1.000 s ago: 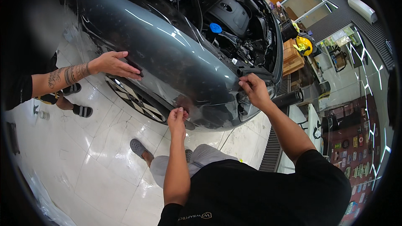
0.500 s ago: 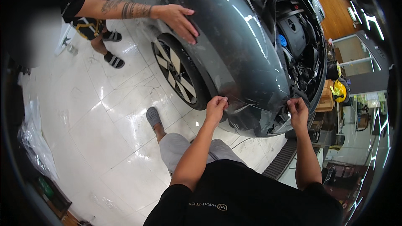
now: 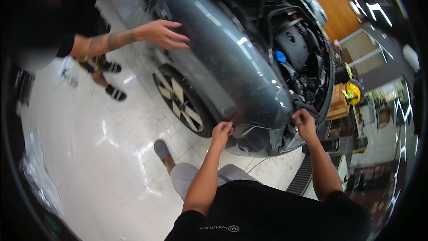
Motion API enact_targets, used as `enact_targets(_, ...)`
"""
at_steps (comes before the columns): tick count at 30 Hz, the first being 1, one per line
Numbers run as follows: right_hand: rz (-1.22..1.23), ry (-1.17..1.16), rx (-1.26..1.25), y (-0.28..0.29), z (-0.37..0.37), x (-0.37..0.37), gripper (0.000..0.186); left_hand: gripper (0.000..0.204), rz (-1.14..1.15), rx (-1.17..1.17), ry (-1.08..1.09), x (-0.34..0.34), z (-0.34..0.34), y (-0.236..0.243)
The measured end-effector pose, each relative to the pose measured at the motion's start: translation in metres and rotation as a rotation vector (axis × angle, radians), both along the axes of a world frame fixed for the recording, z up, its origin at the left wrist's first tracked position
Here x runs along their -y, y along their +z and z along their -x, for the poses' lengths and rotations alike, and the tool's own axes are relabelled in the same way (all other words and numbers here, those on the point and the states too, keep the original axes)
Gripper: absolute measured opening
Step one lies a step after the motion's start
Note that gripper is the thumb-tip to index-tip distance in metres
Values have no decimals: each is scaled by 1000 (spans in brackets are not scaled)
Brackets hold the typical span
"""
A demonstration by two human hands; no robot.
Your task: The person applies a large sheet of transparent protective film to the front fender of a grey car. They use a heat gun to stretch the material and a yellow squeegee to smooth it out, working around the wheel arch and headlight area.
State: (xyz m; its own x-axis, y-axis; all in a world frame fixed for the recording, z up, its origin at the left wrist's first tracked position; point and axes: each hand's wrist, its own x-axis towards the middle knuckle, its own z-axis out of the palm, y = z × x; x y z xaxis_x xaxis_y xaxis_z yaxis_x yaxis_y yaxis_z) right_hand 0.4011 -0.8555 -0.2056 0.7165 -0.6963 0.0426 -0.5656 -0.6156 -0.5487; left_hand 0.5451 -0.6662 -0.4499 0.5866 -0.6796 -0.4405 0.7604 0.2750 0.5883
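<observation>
A thin clear film (image 3: 258, 128) with creases lies over the front end of a dark grey car fender (image 3: 243, 73). My left hand (image 3: 222, 134) pinches the film's edge near the wheel arch, fingers closed. At the front corner beside the headlight opening (image 3: 292, 136), my right hand (image 3: 305, 124) is closed in a pinch on the film's other side. The film spans the bodywork between my hands. Another person's hand (image 3: 164, 35), fingers spread, is at the fender's upper side; whether it touches the surface I cannot tell.
A wheel (image 3: 178, 99) with pale spokes is below the fender. The engine bay (image 3: 296, 49) is exposed, with a blue cap (image 3: 280, 56). Boxes (image 3: 337, 102) and a yellow round object (image 3: 352, 93) stand at the right. Crumpled clear sheeting (image 3: 40, 174) lies at the left.
The view has shifted, so the car sits lower and further left. The other person's hand has moved back along the fender, fingers more spread. Both my hands keep their pinch on the film.
</observation>
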Motion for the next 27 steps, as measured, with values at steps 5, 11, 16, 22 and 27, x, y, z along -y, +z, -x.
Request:
enact_targets(5, 75, -3, -35, 2, -6, 1, 13, 17, -62, 67, -63, 1, -2, -4)
enact_targets(11, 123, 46, -15, 7, -10, -5, 10, 17, -143, 87, -129, -9, -16, 7)
enact_targets(16, 115, 46, 21, 6, 1, -2, 7, 19, -225, 113, -218, -20, -10, 11)
enact_targets(22, 82, 62, 70, 2, -10, 0, 6, 21, -356, 121, -251, -102, -35, -31)
enact_targets(27, 102, -17, 48, 0, 4, 4, 7, 21, -806, 274, -421, -208, -77, -48)
